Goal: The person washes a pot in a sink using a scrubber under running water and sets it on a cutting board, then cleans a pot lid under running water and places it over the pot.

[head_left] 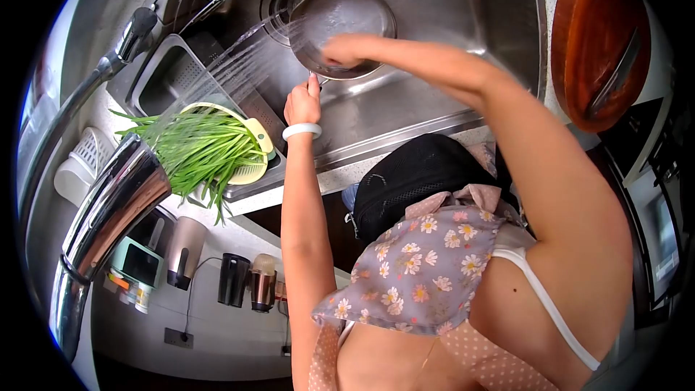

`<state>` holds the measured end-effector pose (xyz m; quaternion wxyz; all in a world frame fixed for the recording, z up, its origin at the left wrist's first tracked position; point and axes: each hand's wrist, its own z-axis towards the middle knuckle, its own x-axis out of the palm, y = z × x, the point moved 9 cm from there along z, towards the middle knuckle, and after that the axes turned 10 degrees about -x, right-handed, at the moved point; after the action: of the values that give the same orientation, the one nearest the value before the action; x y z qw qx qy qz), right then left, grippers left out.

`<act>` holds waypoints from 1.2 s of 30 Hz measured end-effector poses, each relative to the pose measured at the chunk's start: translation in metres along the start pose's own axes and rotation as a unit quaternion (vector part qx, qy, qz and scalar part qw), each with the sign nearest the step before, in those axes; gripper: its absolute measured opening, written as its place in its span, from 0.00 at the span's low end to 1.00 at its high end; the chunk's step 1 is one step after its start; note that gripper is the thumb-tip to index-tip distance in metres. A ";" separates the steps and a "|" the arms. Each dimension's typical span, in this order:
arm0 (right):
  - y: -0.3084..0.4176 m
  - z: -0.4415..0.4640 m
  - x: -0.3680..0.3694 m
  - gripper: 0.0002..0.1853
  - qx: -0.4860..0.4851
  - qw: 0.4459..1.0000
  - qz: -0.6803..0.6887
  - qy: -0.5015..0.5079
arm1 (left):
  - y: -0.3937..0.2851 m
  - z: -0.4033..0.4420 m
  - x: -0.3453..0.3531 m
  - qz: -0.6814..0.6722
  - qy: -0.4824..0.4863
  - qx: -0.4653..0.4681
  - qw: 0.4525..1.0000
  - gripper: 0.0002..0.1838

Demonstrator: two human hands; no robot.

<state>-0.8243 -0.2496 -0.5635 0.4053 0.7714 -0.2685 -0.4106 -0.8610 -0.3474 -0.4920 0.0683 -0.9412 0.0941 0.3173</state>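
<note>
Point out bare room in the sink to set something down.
Free: sink floor between pan, right forearm and right rim; a second patch between left hand, right forearm and front rim. Crowded: left side, with greens, colander and perforated tray.

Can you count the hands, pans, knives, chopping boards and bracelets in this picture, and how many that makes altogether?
Hands: 2 (left hand, right hand)
Pan: 1
Knife: 1
Chopping board: 1
White bracelet: 1
Total: 6
</note>
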 end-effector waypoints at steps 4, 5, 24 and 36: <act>-0.032 0.006 -0.058 0.13 -0.066 0.794 0.390 -0.462 | 0.007 0.004 0.003 -0.025 -0.014 -0.010 1.000 0.29; -0.020 0.011 -0.044 0.12 -0.099 0.863 0.331 -0.369 | 0.006 0.005 0.004 -0.028 -0.003 -0.012 1.000 0.29; -0.028 -0.050 -0.116 0.14 0.103 0.923 -0.217 -0.300 | -0.037 0.004 0.052 -0.312 0.179 -0.007 0.933 0.33; 0.003 -0.020 -0.065 0.10 -0.117 0.962 -0.248 -0.019 | -0.124 -0.039 0.120 -0.573 0.287 -0.135 0.756 0.25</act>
<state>-0.8411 -0.1945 -0.5271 0.3726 0.7531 -0.0270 -0.5415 -0.7176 -0.2505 -0.5263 0.0788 -0.8657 -0.4911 -0.0568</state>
